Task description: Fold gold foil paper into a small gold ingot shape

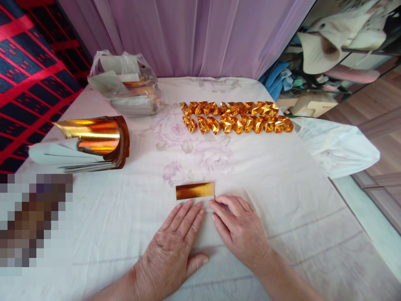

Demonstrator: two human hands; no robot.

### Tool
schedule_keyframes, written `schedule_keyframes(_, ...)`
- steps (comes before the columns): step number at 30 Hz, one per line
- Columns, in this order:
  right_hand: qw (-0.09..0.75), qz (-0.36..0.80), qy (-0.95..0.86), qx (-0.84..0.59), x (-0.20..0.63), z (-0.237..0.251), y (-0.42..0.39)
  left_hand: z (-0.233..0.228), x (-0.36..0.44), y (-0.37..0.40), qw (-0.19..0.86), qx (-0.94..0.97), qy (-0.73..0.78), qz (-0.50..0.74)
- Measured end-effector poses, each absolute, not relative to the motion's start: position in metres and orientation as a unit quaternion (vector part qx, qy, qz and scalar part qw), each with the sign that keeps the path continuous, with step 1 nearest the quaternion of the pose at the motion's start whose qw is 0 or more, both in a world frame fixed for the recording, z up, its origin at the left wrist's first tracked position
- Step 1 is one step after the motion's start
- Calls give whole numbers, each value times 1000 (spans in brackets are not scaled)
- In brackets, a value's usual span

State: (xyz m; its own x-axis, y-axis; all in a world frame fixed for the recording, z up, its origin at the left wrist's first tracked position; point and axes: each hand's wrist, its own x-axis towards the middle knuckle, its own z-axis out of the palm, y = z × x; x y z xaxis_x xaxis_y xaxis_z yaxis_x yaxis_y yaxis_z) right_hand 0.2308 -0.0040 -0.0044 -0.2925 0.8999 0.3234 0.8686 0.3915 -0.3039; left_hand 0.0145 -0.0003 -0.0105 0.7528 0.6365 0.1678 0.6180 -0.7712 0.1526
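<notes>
We see our left hand (175, 246) lying flat on the table (282, 217), which has a white cloth with pale flowers on it. The fingers are spread and the hand holds nothing. Our right hand (239, 228) is just beside it, palm down. Its fingertips press the near right corner of a small shiny gold paper strip (195, 190). The strip lies flat, just past both hands.

Farther off on the left we see a curled stack of gold foil sheets with white backs (90, 144). Farther back, in the middle, two neat rows of little folded gold paper pieces (236, 117) sit side by side. At the back left is a clear plastic bag of paper sheets (128, 85). A purple curtain (194, 33) hangs behind the table.
</notes>
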Motion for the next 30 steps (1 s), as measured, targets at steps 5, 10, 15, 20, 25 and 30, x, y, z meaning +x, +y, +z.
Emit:
schedule_keyframes(5, 227, 38, -802, -551, 231, -4, -4, -9, 15, 0, 27, 936, 332, 109)
schedule_keyframes(10, 227, 41, -804, -547, 231, -2, -3, -7, 15, 0, 31, 937, 335, 98)
schedule_keyframes(15, 234, 50, -801, -549, 232, -2, -2, -7, 16, 1, 30, 938, 332, 98)
schedule_keyframes(20, 252, 59, -797, -546, 232, -3, -1, -7, 16, 0, 34, 937, 333, 99)
schedule_keyframes(25, 257, 59, -795, -546, 232, -3, -1, -7, 15, 0, 32, 938, 332, 96)
schedule_keyframes(30, 258, 58, -794, -548, 231, -3, 0, -7, 17, 1, 14, 937, 333, 101)
